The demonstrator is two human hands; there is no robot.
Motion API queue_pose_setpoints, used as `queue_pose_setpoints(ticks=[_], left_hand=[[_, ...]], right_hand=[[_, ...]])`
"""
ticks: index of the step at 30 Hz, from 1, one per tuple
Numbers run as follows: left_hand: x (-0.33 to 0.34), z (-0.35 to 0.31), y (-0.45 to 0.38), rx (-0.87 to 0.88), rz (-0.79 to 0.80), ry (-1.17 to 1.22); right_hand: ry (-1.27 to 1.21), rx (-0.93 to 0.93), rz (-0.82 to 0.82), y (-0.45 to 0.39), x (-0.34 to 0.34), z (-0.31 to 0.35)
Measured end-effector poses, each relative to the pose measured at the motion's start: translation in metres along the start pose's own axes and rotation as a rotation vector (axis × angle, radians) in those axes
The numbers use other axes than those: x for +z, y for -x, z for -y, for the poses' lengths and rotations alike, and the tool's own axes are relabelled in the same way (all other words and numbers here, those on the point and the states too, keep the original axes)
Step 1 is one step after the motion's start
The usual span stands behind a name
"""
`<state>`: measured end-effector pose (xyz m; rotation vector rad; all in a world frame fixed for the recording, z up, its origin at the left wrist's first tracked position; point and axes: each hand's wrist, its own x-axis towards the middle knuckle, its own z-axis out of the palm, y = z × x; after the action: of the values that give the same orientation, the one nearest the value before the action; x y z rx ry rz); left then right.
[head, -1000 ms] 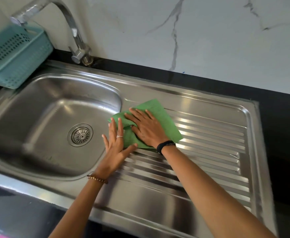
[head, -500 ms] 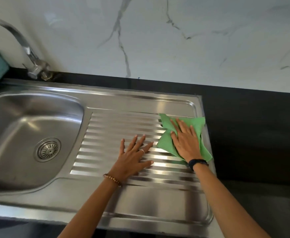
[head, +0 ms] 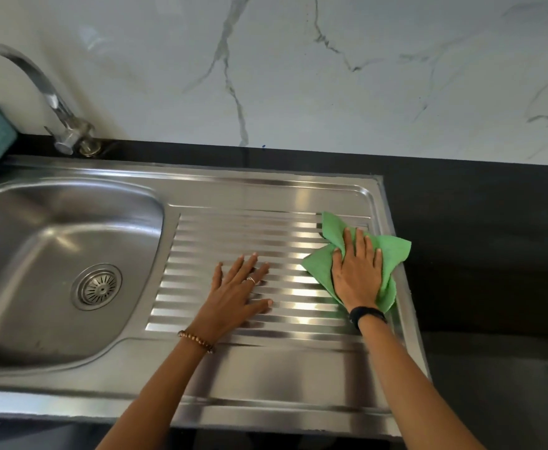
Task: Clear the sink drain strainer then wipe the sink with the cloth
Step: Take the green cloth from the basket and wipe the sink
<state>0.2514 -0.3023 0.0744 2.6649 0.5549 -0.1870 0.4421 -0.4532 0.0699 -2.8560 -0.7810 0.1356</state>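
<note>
Green cloth (head: 324, 267): one; two hands flat, right hand (head: 358, 274) on it.

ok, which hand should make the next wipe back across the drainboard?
Right. The right hand is already pressed flat on the cloth at the drainboard's far right edge. The left hand lies bare on the ribs, holding nothing.

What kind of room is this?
Most likely a home kitchen: a stainless steel sink with ribbed drainboard, a curved chrome tap, and a white marble-look backsplash.
</note>
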Motion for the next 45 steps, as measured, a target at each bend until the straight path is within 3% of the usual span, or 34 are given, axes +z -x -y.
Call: queue_pose_setpoints(ticks=[3, 8, 11, 17, 20, 28, 32, 40, 45], left_hand=[[-0.005, 0.024, 0.017, -0.093, -0.035, 0.028], [-0.013, 0.062, 0.046, -0.281, -0.175, 0.022], [-0.019, 0.079, 0.057, -0.395, -0.163, 0.077], [-0.022, 0.101, 0.080, -0.336, -0.234, 0.294], [-0.021, 0.107, 0.086, -0.364, -0.261, 0.348], [-0.020, 0.090, 0.085, -0.319, -0.309, 0.233], [-0.012, 0.047, 0.067, -0.222, -0.297, 0.166], [0.027, -0.061, 0.030, -0.039, -0.056, 0.099], [0.039, -0.063, 0.032, -0.050, -0.068, 0.011]], right_hand=[[-0.001, 0.036, -0.010, 0.009, 0.004, 0.019], [-0.044, -0.156, 0.042, 0.029, 0.023, 0.110], [-0.068, -0.281, 0.067, 0.032, 0.034, 0.169], [-0.116, -0.534, 0.156, 0.028, 0.050, 0.264], [-0.030, -0.647, 0.175, 0.029, 0.058, 0.280], [-0.124, -0.742, 0.162, 0.045, 0.045, 0.233], [-0.148, -0.619, 0.105, 0.043, 0.031, 0.171], [-0.124, -0.308, 0.023, 0.031, -0.007, 0.006], [-0.077, -0.153, 0.003, 0.034, -0.010, -0.009]])
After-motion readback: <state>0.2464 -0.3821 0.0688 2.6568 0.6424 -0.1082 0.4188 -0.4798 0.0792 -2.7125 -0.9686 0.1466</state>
